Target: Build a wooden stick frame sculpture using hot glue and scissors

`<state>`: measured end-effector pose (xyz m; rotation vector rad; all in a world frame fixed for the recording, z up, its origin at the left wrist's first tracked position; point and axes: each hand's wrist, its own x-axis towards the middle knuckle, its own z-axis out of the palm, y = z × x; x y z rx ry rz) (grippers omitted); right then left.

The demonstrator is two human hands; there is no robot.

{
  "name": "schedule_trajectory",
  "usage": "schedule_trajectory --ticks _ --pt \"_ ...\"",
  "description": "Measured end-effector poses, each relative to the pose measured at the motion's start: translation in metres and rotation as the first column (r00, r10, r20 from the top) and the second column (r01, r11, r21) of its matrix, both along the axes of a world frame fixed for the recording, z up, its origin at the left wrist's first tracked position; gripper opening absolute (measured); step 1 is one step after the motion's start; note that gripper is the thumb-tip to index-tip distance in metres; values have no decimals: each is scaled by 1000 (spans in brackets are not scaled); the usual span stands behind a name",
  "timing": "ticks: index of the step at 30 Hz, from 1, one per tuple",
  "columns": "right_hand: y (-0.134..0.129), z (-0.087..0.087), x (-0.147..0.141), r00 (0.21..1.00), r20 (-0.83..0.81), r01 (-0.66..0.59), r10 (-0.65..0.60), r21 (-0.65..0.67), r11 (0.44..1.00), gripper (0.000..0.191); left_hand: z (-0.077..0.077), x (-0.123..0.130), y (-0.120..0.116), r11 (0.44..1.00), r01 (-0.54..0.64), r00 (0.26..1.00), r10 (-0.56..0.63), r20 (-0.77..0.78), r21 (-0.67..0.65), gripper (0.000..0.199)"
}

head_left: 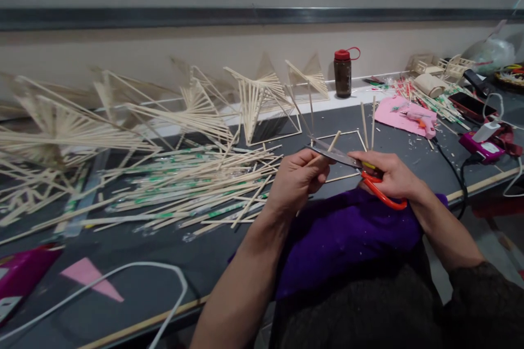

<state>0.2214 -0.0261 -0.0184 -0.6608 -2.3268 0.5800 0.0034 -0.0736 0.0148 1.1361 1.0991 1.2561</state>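
Note:
In my left hand (298,177) a thin pale wooden stick (334,140), like a disposable chopstick, is pinched between the fingers, its tip pointing up. My right hand (388,172) grips a pair of scissors (379,191) by the red-orange handles. The metal blades reach left to the stick and my left fingers; whether they touch the stick I cannot tell. Behind the hands, a frame of sticks (343,178) lies on the dark table, partly hidden by them. Two sticks (363,120) stand upright just behind my right hand. A purple cloth (339,229) covers my lap.
Loose sticks and green-printed wrappers (196,185) are heaped to the left. Fan-shaped stick structures (262,95) line the wall. A red-capped bottle (343,73), a glue gun (420,114) on pink sheet, a phone (470,106) and a purple power strip (483,147) with cables sit rightward.

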Motion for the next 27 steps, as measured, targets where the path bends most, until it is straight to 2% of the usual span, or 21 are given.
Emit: schedule_trajectory --ticks 4,6,8,10,12,14,16,20,22,24,25,27 --pt "0 1 1 1000 14 14 -13 -8 1000 53 2 -2 1 996 74 997 -74 19 -46 46" --pt "1 0 -1 1000 11 19 -19 -3 1000 52 -1 -3 2 997 62 998 -62 2 -39 42" --pt "1 -2 -3 999 -1 44 -44 6 999 51 -5 -3 4 999 -19 998 21 -59 32 37" --pt "2 -3 -5 996 -20 92 -91 13 996 49 -10 -1 5 973 -148 967 180 -179 176 29" --pt "1 -3 -7 989 -46 138 -137 15 990 49 -15 1 6 899 -260 878 372 -302 352 20" --pt "0 -2 -9 983 -68 172 -172 8 985 49 -20 4 7 817 -298 766 513 -387 493 17" --pt "-1 -1 -10 976 -85 199 -200 -13 980 49 -24 6 8 758 -266 678 586 -444 596 18" --pt "-4 -1 -12 973 -96 205 -210 -60 977 49 -31 7 11 686 -160 511 673 -535 710 23" --pt "-5 -1 -13 977 -88 186 -192 -75 980 49 -33 6 12 681 -129 418 697 -583 721 28" --pt "-6 -2 -14 981 -76 171 -176 -76 982 49 -33 4 12 703 -104 366 684 -631 703 32" --pt "-6 -2 -14 983 -71 165 -170 -72 984 49 -32 2 11 719 -94 370 667 -647 688 32" --pt "-6 -2 -14 985 -60 157 -160 -57 986 49 -29 0 9 758 -83 435 611 -661 647 32"
